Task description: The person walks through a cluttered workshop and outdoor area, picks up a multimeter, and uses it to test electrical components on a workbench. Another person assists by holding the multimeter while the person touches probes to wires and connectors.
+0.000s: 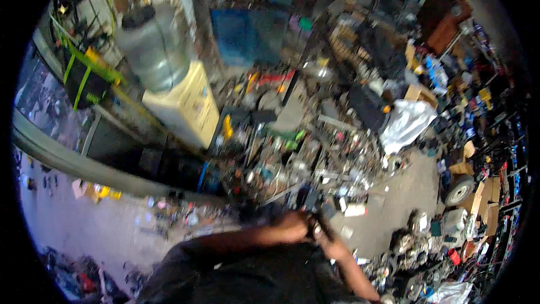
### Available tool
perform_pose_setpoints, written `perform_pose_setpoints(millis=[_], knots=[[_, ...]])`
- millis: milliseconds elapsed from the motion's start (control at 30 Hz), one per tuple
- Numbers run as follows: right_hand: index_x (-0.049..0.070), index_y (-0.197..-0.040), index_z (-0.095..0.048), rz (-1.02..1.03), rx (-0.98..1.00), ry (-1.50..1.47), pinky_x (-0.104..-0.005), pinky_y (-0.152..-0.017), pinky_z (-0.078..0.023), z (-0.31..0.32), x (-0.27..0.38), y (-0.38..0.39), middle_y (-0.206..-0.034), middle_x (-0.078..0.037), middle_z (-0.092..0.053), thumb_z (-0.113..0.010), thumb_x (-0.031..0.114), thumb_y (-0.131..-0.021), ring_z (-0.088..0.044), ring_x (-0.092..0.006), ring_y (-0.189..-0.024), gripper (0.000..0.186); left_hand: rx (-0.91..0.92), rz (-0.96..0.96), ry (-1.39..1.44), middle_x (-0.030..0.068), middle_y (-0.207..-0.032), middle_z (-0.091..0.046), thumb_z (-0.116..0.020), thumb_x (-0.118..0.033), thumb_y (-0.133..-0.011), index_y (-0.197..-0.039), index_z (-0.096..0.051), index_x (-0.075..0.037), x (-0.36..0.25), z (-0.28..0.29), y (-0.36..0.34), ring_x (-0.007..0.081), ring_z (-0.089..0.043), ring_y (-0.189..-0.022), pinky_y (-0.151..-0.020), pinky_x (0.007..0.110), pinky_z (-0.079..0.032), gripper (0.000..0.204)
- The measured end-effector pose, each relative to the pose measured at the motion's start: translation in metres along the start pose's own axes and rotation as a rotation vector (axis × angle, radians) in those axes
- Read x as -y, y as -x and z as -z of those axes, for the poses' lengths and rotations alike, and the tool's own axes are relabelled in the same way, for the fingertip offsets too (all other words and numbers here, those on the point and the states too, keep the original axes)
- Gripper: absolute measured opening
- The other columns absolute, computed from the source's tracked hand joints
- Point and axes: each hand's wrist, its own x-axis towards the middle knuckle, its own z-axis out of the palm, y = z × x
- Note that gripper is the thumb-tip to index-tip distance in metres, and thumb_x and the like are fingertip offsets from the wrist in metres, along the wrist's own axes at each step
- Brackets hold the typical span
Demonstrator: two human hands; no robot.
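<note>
In front of my dark shirt, my left hand and my right hand come close together at the lower middle of the picture. My left hand is closed, its fingers curled toward the right one. A small dark object lies between the two hands, too blurred to name. My right hand also looks curled around it, with a pale spot near its fingertips. Just beyond the hands spreads a dense heap of mixed small parts.
At left a large clear water bottle stands upside down on a cream dispenser. A blue bin sits at the back. To the right are a silvery sheet, a small wheel and a red cup. Clutter lines the right side.
</note>
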Motion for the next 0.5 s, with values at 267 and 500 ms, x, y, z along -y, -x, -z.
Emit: perform_pose_setpoints(millis=[267,500], knots=[[0.005,-0.151,-0.013,0.162,-0.149,-0.244,-0.0384,-0.11,-0.025,-0.032,0.056,0.016,-0.147,-0.019,-0.035,-0.049,0.054,-0.093,-0.034,-0.0274,-0.134,0.084,-0.112,-0.017,0.144,0.02,-0.118,-0.056,-0.062,-0.036,-0.08,-0.116,-0.056,-0.002,-0.002,0.002,0.032,0.0397,-0.052,-0.11,-0.097,0.047,-0.041,0.05],[-0.002,-0.148,-0.017,0.099,-0.231,-0.222,-0.0355,-0.108,-0.031,-0.03,0.055,0.044,-0.144,-0.022,-0.036,-0.053,0.041,-0.096,-0.04,-0.0264,-0.129,0.076,-0.15,0.071,0.435,0.0176,-0.108,-0.059,-0.067,-0.028,-0.076,-0.107,-0.061,-0.007,-0.003,-0.005,0.05,0.0381,-0.056,-0.1,-0.086,0.047,-0.046,0.038]])
